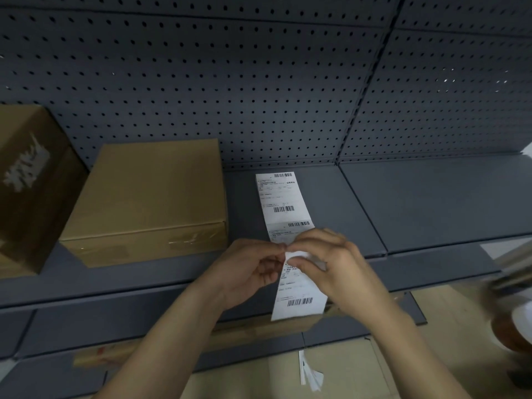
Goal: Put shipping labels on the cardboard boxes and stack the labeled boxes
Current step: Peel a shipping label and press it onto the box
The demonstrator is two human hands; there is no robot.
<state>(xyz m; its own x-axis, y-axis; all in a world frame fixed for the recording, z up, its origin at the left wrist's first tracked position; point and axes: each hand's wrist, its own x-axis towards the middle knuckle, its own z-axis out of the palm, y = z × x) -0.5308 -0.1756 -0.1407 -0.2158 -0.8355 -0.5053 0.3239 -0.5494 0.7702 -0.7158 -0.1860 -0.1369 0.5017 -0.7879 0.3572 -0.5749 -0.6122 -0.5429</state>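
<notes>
From the head camera, the left hand (253, 266) and the right hand (339, 266) both pinch the long white paper label strip (283, 197). It lies on the grey metal shelf (403, 197), near the flat brown cardboard box (149, 182). I think one label is being pulled off. Next it must be stuck flat on the box.

The head camera is looking forward and down at the shelf (431, 197) from close above, facing the pegboard (230, 82) behind the shelf.

A stockroom: grey pegboard shelving (288, 90) (metal) bearing taped cardboard boxes (149, 191).
</notes>
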